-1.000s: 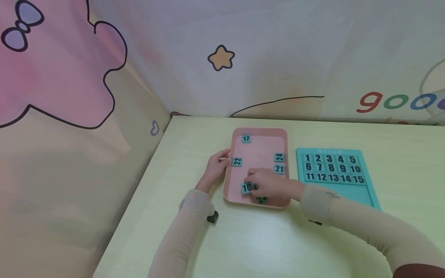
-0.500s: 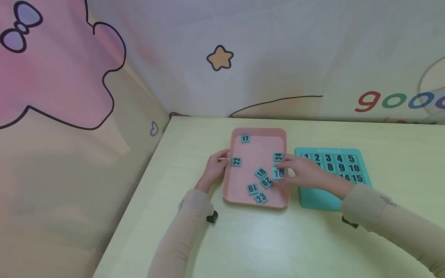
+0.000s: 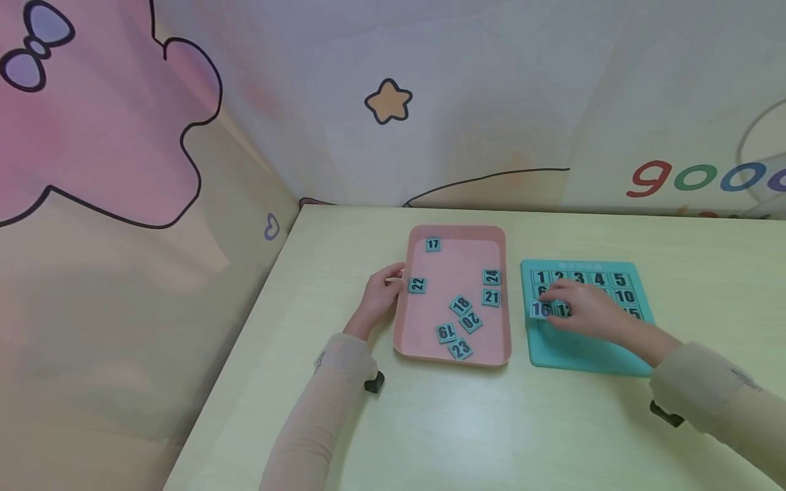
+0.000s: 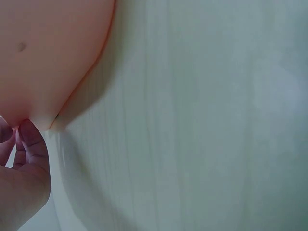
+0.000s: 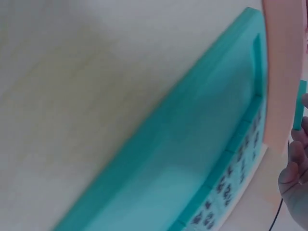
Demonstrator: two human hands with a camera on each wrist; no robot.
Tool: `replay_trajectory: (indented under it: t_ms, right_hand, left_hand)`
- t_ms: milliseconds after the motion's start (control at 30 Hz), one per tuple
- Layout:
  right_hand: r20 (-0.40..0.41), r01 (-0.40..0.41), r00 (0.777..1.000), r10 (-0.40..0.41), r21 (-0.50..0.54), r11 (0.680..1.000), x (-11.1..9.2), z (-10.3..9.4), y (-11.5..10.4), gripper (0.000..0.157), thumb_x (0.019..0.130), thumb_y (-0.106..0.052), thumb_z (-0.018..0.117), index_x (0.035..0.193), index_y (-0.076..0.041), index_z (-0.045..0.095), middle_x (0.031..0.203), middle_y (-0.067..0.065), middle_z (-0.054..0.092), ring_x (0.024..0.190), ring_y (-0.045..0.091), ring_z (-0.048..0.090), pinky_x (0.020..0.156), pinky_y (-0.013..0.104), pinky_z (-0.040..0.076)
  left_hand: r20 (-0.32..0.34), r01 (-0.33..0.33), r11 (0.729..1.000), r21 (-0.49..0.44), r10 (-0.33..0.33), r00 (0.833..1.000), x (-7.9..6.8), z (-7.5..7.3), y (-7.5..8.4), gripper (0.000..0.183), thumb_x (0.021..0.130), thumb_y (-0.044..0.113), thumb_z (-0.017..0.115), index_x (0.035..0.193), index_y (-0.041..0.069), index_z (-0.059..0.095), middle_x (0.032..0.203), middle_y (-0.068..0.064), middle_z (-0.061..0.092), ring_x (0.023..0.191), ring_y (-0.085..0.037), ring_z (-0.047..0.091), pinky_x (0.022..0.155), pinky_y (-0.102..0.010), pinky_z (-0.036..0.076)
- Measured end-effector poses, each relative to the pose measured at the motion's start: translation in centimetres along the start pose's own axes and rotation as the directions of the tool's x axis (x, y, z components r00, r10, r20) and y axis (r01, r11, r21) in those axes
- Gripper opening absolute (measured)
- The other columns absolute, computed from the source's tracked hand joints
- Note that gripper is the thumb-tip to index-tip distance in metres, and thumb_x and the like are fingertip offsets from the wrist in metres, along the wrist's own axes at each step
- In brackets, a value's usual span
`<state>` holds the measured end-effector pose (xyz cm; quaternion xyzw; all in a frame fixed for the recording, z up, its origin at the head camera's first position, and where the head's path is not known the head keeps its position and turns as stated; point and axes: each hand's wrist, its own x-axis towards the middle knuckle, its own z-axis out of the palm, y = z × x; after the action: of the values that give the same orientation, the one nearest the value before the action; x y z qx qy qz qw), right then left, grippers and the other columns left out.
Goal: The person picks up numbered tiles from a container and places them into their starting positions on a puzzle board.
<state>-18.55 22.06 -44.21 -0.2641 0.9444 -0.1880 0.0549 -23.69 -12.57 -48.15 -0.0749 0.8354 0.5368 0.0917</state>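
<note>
My right hand (image 3: 592, 314) pinches a small teal number tile marked 16 (image 3: 540, 309) over the left part of the teal number board (image 3: 583, 346). In the right wrist view the tile's teal edge (image 5: 300, 105) shows between fingertips at the right border. Rows of numbers fill the board's upper part; the hand covers several of them. My left hand (image 3: 377, 298) holds the left rim of the pink tray (image 3: 457, 266), with thumb and fingers at its edge in the left wrist view. Inside the tray lie several loose tiles, among them 17 (image 3: 433, 245), 22 (image 3: 417, 286) and 23 (image 3: 460, 350).
Both tray and board lie on a pale wooden table (image 3: 454, 429), the board just right of the tray. Behind the table hangs a printed cloth (image 3: 491, 88) with a star and letters. Dark clips or devices sit under both sleeves.
My right hand has lifted the 16 tile from the tray's lower part and carried it right, over the board. The left hand has stayed at the tray's rim.
</note>
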Motion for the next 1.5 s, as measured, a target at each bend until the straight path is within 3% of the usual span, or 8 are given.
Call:
replay_trajectory:
  t_ms: [233, 600, 1067, 1300, 1500]
  right_hand:
    - [0.025, -0.036, 0.999, 0.036, -0.025, 0.999, -1.2, 1.3, 1.2, 0.033, 0.073, -0.019, 0.066, 0.104, -0.008, 0.064, 0.102, 0.012, 0.059, 0.088, 0.024, 0.056, 0.071, 0.04, 0.051]
    - [-0.02, 0.004, 1.0, -0.006, -0.08, 0.997, -2.0, 2.5, 1.4, 0.036, 0.073, -0.021, 0.067, 0.105, -0.007, 0.063, 0.104, 0.011, 0.059, 0.091, 0.026, 0.058, 0.076, 0.044, 0.049]
    - [-0.082, 0.043, 0.995, -0.054, -0.123, 0.991, -2.1, 3.3, 1.6, 0.03, 0.071, -0.02, 0.069, 0.098, -0.009, 0.066, 0.088, 0.002, 0.057, 0.074, 0.011, 0.05, 0.063, 0.029, 0.049]
    - [-0.073, 0.053, 0.995, -0.062, -0.118, 0.992, -1.6, 2.9, 1.5, 0.028, 0.071, -0.022, 0.069, 0.096, -0.009, 0.067, 0.086, 0.0, 0.056, 0.071, 0.009, 0.05, 0.06, 0.024, 0.047]
    - [-0.051, 0.032, 0.998, -0.036, -0.084, 0.996, 0.2, 0.4, 0.2, 0.032, 0.075, -0.023, 0.067, 0.102, -0.007, 0.065, 0.093, 0.006, 0.058, 0.078, 0.016, 0.053, 0.066, 0.031, 0.05]
  left_hand:
    - [-0.001, -0.009, 1.0, 0.007, 0.009, 1.0, 0.1, -0.1, 0.0, 0.042, 0.085, 0.012, 0.046, 0.127, 0.017, 0.048, 0.117, -0.005, 0.051, 0.093, -0.018, 0.052, 0.081, -0.028, 0.047]
    - [-0.012, -0.021, 1.0, 0.01, 0.021, 1.0, 0.3, 0.0, -0.2, 0.042, 0.085, 0.011, 0.047, 0.126, 0.017, 0.049, 0.117, -0.005, 0.052, 0.093, -0.018, 0.052, 0.082, -0.028, 0.047]
    - [-0.013, -0.007, 1.0, 0.006, 0.007, 1.0, 0.4, 0.1, -0.4, 0.042, 0.085, 0.011, 0.046, 0.126, 0.018, 0.049, 0.116, -0.005, 0.051, 0.092, -0.018, 0.053, 0.081, -0.028, 0.047]
    - [-0.009, -0.012, 1.0, 0.004, 0.012, 1.0, 0.4, 0.1, -0.4, 0.042, 0.085, 0.011, 0.046, 0.126, 0.018, 0.049, 0.116, -0.005, 0.051, 0.092, -0.018, 0.052, 0.081, -0.028, 0.047]
    - [-0.011, -0.021, 1.0, 0.011, 0.022, 1.0, 0.3, 0.1, -0.4, 0.042, 0.085, 0.01, 0.046, 0.126, 0.018, 0.049, 0.116, -0.006, 0.051, 0.091, -0.018, 0.053, 0.08, -0.028, 0.047]
